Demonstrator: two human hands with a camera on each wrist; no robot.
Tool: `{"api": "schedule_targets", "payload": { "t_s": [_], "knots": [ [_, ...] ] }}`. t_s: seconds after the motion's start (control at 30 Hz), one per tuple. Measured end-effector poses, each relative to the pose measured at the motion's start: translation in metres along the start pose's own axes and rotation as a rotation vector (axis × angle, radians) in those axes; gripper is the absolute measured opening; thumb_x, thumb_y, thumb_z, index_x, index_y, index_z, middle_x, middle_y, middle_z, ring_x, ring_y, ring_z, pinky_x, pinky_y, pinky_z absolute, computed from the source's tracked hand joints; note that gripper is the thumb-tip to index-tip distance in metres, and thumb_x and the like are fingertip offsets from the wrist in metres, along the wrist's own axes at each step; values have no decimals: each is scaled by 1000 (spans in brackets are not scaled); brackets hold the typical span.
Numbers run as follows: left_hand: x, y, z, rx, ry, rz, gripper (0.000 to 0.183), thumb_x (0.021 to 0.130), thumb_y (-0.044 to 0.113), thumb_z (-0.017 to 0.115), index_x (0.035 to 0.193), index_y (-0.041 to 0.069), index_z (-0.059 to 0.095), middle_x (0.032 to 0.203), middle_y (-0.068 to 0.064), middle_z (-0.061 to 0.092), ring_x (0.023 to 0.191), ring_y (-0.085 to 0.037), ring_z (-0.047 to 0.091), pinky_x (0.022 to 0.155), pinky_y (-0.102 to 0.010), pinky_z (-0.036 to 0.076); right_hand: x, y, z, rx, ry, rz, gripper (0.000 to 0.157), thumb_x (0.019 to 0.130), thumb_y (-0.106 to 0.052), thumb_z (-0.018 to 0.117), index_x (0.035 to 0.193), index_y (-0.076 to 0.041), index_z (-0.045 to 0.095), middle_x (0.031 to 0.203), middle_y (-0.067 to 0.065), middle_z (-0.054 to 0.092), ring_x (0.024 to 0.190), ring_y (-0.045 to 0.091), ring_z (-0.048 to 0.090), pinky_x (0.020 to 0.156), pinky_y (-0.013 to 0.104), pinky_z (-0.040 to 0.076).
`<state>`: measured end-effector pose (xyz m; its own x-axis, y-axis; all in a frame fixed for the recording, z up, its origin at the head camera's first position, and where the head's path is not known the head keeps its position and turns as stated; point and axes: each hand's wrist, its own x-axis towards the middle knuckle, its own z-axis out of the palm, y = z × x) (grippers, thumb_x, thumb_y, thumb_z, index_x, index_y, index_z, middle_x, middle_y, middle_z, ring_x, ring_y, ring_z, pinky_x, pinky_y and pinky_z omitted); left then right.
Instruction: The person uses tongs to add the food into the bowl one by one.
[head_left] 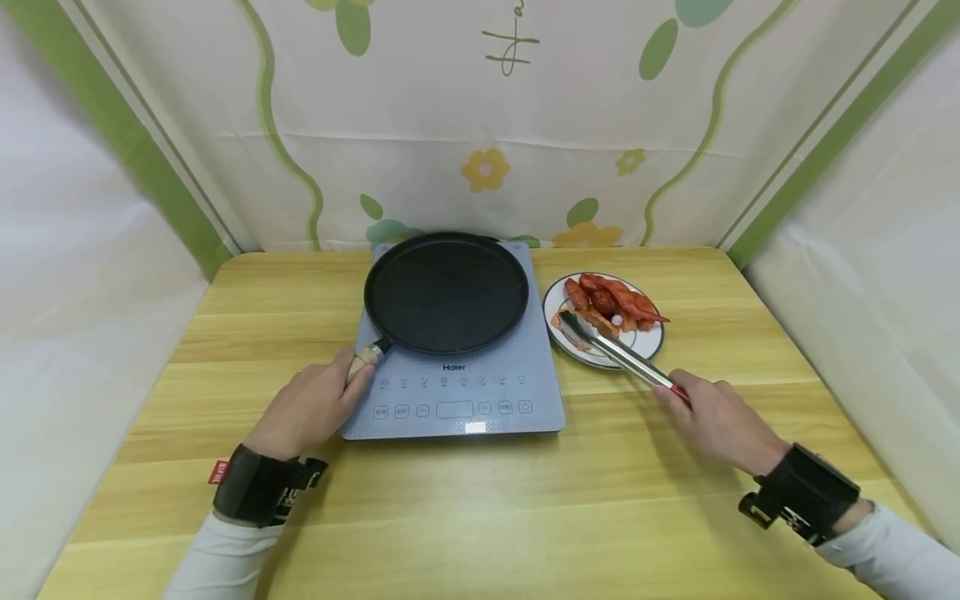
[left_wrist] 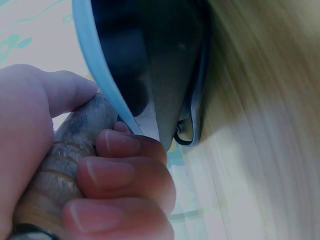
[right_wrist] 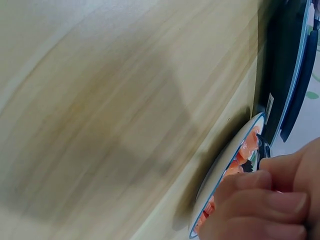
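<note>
The left hand (head_left: 309, 408) grips the wooden handle (left_wrist: 60, 165) of a flat black pan (head_left: 447, 292), its fingers curled round the handle in the left wrist view. The pan sits on a grey induction cooktop (head_left: 480, 392). In the right hand (head_left: 720, 423) is a pair of metal tongs (head_left: 633, 361) with a red grip. The tongs' dark tips reach over a white plate (head_left: 651, 342) and touch a pale orange slice (head_left: 572, 327) at its near left. Redder meat pieces (head_left: 618, 296) lie behind it. Fingers hide most of the tongs in the right wrist view.
A wooden table (head_left: 465, 517) bears the cooktop and plate. White fabric (head_left: 420, 100) with green vines and flowers rises behind the table, and more white fabric hangs along both sides. The plate stands close to the cooktop's right edge.
</note>
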<state>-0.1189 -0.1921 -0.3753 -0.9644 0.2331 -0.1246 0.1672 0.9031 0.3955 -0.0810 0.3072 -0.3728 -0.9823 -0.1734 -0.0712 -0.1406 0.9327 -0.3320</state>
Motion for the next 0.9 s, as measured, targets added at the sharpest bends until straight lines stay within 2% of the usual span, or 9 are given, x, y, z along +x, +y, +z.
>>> {"api": "schedule_targets", "payload": {
  "t_s": [0.33,0.9],
  "knots": [
    [0,-1,0,3,8,5,36,103,44,38,112,10,46,73,-4,52,65,-16,51,56,-29,36,-2,3,3,-22,68,-34,31,102,-39,45,84,-16,52,63,-4,39,48,5,34,42,22,28],
    [0,1,1,2,0,-9,34,103,43,39,110,10,45,72,-5,49,63,-16,50,53,-29,35,-5,7,7,-17,82,-42,31,103,-39,42,84,-15,52,64,-4,38,47,4,31,41,22,28]
  ]
}}
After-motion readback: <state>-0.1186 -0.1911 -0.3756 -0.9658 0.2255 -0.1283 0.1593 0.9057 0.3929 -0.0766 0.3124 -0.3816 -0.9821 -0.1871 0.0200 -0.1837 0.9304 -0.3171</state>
